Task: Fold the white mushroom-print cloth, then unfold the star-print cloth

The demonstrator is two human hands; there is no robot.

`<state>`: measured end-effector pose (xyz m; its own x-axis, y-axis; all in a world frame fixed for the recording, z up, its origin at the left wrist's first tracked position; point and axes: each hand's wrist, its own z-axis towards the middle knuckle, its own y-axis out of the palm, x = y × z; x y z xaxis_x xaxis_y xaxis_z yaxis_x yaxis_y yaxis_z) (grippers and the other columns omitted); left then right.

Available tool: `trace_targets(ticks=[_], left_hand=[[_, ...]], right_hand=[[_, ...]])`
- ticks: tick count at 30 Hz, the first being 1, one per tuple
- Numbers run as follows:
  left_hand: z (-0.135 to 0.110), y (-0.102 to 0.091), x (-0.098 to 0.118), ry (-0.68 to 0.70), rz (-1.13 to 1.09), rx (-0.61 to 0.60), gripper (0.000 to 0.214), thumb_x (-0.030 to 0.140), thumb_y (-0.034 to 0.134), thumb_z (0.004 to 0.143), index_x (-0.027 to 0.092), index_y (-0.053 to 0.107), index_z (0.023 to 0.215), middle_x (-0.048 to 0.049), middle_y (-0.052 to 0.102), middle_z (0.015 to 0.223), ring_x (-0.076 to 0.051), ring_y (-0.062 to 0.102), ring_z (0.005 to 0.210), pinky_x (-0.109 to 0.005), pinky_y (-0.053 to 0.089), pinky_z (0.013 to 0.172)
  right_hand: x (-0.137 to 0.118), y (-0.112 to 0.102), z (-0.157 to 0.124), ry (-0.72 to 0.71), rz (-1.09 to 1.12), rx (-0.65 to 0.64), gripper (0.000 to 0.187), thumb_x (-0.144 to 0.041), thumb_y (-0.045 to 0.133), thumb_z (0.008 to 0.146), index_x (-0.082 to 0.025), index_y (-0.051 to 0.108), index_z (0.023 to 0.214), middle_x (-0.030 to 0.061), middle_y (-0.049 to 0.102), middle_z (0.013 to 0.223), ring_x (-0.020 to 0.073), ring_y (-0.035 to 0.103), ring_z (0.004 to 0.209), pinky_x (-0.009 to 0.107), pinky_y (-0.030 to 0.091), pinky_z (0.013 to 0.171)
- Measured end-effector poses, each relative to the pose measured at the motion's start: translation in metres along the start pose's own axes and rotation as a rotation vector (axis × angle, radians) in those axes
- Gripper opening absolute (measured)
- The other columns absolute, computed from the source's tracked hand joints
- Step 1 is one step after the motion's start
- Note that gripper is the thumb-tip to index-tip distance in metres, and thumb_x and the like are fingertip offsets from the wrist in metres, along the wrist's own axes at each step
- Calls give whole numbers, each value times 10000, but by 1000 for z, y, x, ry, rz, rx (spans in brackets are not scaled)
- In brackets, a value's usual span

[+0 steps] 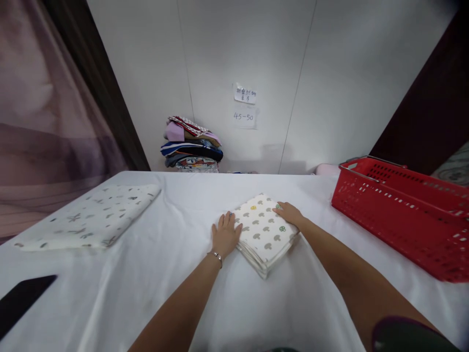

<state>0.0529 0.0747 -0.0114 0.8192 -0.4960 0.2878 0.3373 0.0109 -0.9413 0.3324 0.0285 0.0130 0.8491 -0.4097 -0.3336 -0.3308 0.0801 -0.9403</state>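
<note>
A folded cream cloth with grey mushroom prints [264,233] lies in the middle of the white-covered table [154,274]. My left hand [224,236] rests flat against the cloth's left edge, fingers stretched out, a thin bracelet on the wrist. My right hand [289,213] lies flat on the cloth's far right corner, fingers extended. Neither hand grips the cloth.
A second folded cloth with small grey prints [91,217] lies at the table's left. A red plastic basket [406,212] stands at the right. A stack of folded clothes [191,145] sits by the white wall behind. A dark flat object [22,299] lies at the near left edge.
</note>
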Motion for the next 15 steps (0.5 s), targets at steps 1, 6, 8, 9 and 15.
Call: trace_targets(ticks=[1, 6, 8, 9, 15], left_hand=[[-1, -1, 0, -1, -10, -6, 542, 469, 287, 906, 227, 339, 1389, -63, 270, 1484, -273, 205, 1361, -532, 236, 1054], [-2, -6, 0, -6, -39, -44, 547, 479, 280, 907, 230, 324, 1392, -45, 233, 1498, -248, 187, 1369, -519, 219, 1064], [-1, -7, 1, -13, -55, -68, 551, 483, 282, 906, 231, 317, 1395, -36, 221, 1501, -246, 176, 1373, -522, 205, 1070], [-1, -8, 1, -16, -65, -83, 555, 486, 284, 905, 228, 315, 1396, -34, 216, 1503, -248, 171, 1374, -526, 197, 1072], [-4, -15, 1, 87, -85, -27, 446, 383, 300, 925, 227, 436, 1320, -37, 315, 1466, -233, 183, 1372, -509, 137, 1096]], right_hand=[[0, -2, -4, -10, -4, 13, 557, -483, 416, 872, -167, 447, 1330, 150, 491, 1305, 306, 472, 1168, 408, 359, 958], [-15, -2, -43, -144, -7, 126, 472, -326, 386, 891, -161, 435, 1331, 86, 415, 1389, 241, 349, 1280, 373, 271, 1059], [-25, 4, -71, -279, 37, 165, 415, -315, 379, 893, -182, 512, 1263, 59, 474, 1343, 207, 371, 1266, 342, 270, 1069], [-30, 8, -87, -372, 77, 181, 386, -320, 377, 896, -194, 556, 1214, 57, 520, 1296, 206, 403, 1241, 348, 291, 1059], [-51, 26, -170, -704, 256, 256, 293, -333, 394, 918, -246, 623, 1079, 65, 617, 1113, 208, 536, 1063, 397, 418, 930]])
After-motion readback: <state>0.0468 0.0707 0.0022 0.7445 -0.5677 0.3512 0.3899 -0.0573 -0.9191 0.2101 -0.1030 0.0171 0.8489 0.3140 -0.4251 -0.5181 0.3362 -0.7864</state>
